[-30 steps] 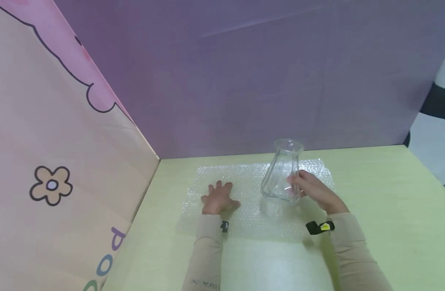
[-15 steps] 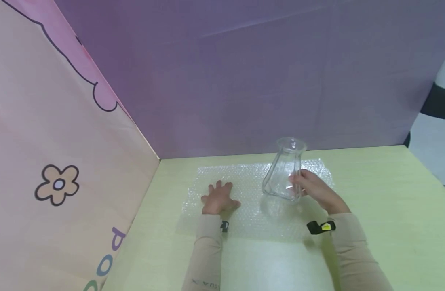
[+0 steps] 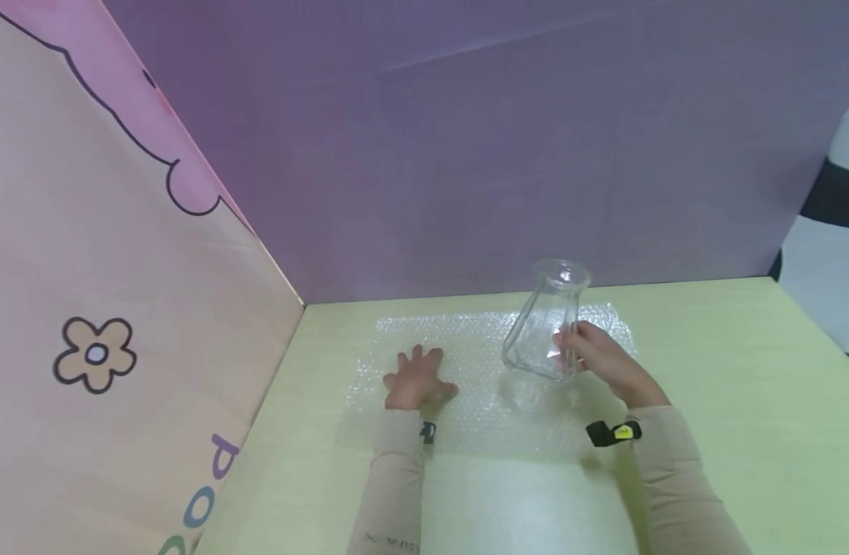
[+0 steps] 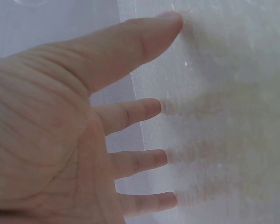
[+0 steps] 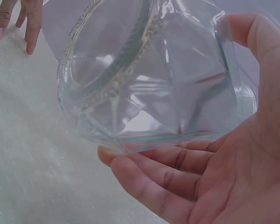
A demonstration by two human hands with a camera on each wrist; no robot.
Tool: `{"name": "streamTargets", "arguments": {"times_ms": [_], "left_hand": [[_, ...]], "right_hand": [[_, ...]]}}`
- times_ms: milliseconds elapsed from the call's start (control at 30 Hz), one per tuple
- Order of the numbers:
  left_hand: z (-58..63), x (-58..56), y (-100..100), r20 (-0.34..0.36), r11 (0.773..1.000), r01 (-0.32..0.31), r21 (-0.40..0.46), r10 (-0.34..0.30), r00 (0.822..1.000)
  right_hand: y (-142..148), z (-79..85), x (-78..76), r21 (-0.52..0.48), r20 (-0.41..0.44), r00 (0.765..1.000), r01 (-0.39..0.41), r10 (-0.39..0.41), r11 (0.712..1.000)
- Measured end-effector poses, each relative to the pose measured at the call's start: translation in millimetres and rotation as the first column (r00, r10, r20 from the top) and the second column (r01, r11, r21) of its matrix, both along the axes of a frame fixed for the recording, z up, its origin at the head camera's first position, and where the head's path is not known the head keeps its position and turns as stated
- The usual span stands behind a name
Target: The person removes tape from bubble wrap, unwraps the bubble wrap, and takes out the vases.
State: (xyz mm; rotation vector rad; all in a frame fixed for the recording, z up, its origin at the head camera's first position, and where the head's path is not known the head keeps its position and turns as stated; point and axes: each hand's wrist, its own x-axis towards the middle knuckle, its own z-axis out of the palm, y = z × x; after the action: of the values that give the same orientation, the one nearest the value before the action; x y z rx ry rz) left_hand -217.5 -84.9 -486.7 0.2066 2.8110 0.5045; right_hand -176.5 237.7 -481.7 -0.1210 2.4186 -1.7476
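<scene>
A clear glass vase (image 3: pixel 544 331) with a flared rim is tilted above the right part of a sheet of bubble wrap (image 3: pixel 480 416). My right hand (image 3: pixel 604 362) grips it low on its right side. In the right wrist view the fingers (image 5: pixel 163 182) curl along the glass near the base, with the thumb on the other side. My left hand (image 3: pixel 419 381) rests on the left part of the sheet with its fingers spread. Seen from the left wrist, the fingertips (image 4: pixel 151 107) touch the bubble wrap (image 4: pixel 224 130).
The sheet lies on a pale yellow-green table (image 3: pixel 729 401). A purple wall panel (image 3: pixel 466 154) stands along the back edge. To the left rises a light panel (image 3: pixel 153 277) with a printed flower and letters. A black-and-white panel (image 3: pixel 833 254) is at the far right.
The vase has shifted slightly to the right and up in my right hand. My left hand has stayed where it was on the bubble wrap.
</scene>
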Motion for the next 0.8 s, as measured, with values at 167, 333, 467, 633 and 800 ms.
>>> {"name": "streamTargets", "arguments": {"times_ms": [167, 333, 467, 633, 800], "left_hand": [[-4.2, 11.1, 3, 0.006, 1.0, 0.03, -0.009, -0.03, 1.0], [-8.5, 19.6, 6, 0.006, 0.998, 0.054, -0.022, -0.054, 0.999], [-10.1, 18.6, 7, 0.003, 0.998, 0.054, -0.026, -0.054, 0.999], [-9.9, 18.8, 7, 0.004, 0.998, 0.054, -0.029, -0.054, 0.999], [-10.1, 18.7, 7, 0.001, 0.998, 0.056, -0.032, -0.056, 0.998]], "right_hand": [[3, -6.7, 21.6, -0.013, 0.002, 0.999, 0.045, -0.045, 0.999], [5, -11.8, 38.6, -0.032, 0.012, 0.997, 0.083, -0.083, 0.996], [6, -14.1, 37.1, -0.03, 0.011, 0.996, 0.086, -0.086, 0.996], [6, -12.8, 37.3, -0.034, 0.004, 0.995, 0.098, -0.098, 0.995], [7, -12.2, 37.2, -0.043, -0.007, 0.994, 0.105, -0.106, 0.994]]}}
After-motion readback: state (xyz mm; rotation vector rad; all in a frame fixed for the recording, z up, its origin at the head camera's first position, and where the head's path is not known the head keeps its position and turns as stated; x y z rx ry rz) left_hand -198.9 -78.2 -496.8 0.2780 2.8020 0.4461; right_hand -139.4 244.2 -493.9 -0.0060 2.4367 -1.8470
